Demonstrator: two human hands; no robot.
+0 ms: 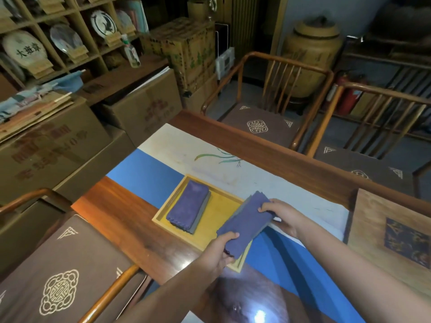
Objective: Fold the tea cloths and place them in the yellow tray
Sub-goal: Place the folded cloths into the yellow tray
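Over the right side of the shallow yellow wooden tray (211,226), beside the folded purple cloth already lying in it (188,209), I am holding a second folded purple tea cloth (245,223), my left hand (220,250) and right hand (283,216) each pinching an end, thumbs on top, aiming to lower it level so the folds keep.

I see both of my arms reach in from the bottom of the view, bare and stretched forward. My left hand (220,249) is curled, thumb on top and fingers tucked under, pinching the near end of the folded purple tea cloth (246,224). My right hand (283,215) comes in from the right side, its fingers bent over the far end of that cloth. Both hands hold it up together.
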